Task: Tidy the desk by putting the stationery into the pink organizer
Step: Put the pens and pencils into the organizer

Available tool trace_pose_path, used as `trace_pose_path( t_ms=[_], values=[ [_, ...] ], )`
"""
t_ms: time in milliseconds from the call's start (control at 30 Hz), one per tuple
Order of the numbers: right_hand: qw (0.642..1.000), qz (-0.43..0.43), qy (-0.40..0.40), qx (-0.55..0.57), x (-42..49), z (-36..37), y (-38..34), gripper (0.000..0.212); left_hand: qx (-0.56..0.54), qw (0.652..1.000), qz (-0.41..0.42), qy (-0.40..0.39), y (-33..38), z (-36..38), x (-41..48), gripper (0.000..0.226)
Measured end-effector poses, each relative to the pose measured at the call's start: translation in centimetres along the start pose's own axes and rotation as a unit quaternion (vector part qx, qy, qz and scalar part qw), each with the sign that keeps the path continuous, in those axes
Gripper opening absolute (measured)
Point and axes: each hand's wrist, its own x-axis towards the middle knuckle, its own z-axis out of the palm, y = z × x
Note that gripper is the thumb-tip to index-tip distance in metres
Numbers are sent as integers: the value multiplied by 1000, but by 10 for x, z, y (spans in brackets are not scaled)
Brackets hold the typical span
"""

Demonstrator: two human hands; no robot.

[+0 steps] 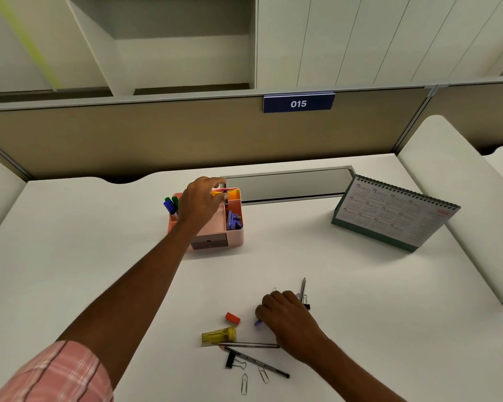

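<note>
White bench [346, 256] below a beige partition; the pink organizer [235, 234] sits at 11 o'clock, already holding markers [171, 205] and a purple item; the left hand [201, 205] pinches a dark pen over it; the right hand [288, 317] curls on a purple piece at 5 o'clock; pens [256, 361], clips, a red eraser [233, 318] and a yellow item [219, 335] remain, so I judge it roughly half done.

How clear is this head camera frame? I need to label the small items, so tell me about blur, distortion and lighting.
Head view: light is soft and even, shadows faint, no glare on the desk. Wide-angle bending curves the partition and desk edges. The left hand at the pink organizer is slightly smeared; the calendar print is unreadable; the paper clips are thin but distinguishable.
</note>
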Motion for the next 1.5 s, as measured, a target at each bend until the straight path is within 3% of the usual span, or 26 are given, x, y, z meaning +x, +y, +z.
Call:
trace_pose_path(
  t_ms=[167,267,367,433,500,667,767,1033,1267,1500],
  values=[
    [992,50,82,81,8,-13,6,47,-41,999,-7,24,11,-10,-8,40],
    [963,112,159,189,19,-32,10,33,-95,995,-16,30,32,-23,-27,27],
    [903,176,236,312,29,-54,14,19,-238,964,-49,-110,60,-31,-62,22],
    [871,220,270,346,35,-65,16,19,-271,936,-67,-214,74,-29,-86,25],
    [854,245,278,365,40,-70,16,21,-294,921,-83,-241,83,-25,-104,25],
    [836,259,287,390,47,-77,11,25,-351,909,-120,-192,92,-21,-124,21],
    [832,266,294,389,47,-77,8,31,-328,923,-117,-165,93,-22,-127,17],
    [841,276,281,370,36,-72,5,52,-235,968,-35,-81,98,-46,-112,29],
    [841,299,258,370,12,-57,7,51,-172,983,56,37,87,-81,-45,23],
    [852,307,236,354,-6,-42,6,46,-93,993,64,24,70,-61,-2,25]
  ],
)
